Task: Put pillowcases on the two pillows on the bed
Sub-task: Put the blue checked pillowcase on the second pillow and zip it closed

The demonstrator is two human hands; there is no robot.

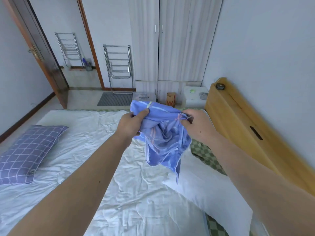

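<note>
Both hands, left [131, 123] and right [198, 125], pinched a limp, light pillowcase [163, 140] by its top edge above the bare pillow [209, 189].

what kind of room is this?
Most likely a home bedroom: a bed with a wooden headboard, a checked pillow, and a white wardrobe against the far wall.

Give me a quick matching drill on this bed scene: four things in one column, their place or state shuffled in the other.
Things:
1. blue pillowcase
2. checked pillow
3. white pillow
4. headboard

Place or state:
A. bare, lying by the headboard
B. wooden, along the right wall
C. held up, bunched, by left hand and right hand
D. already covered, at the bed's left side

Pairs: 1-C, 2-D, 3-A, 4-B
</note>
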